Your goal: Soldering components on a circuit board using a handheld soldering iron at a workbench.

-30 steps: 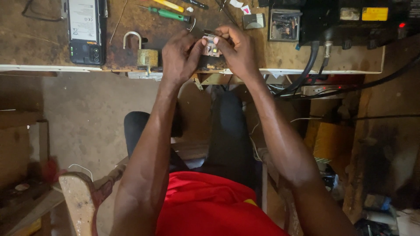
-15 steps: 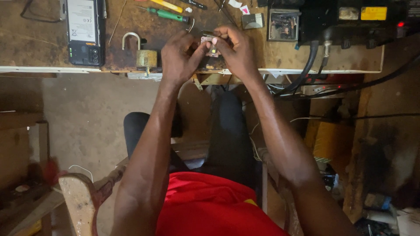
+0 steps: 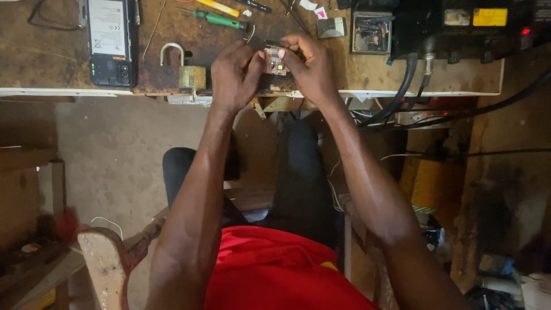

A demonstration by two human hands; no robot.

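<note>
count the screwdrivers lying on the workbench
2 in view: a yellow-handled screwdriver at the bench's far edge, and a green-handled screwdriver just below it, above the left hand. A dark tool to their right is unclear, and the hands may hide others.

Red shirt (image 3: 270, 270), dark trousers (image 3: 298, 172), bare forearms.

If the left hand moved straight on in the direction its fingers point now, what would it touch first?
The left hand points up and to the right, at the small circuit board it already pinches together with the right hand. Just beyond are the right hand's fingertips, though depth is hard to judge.
</note>
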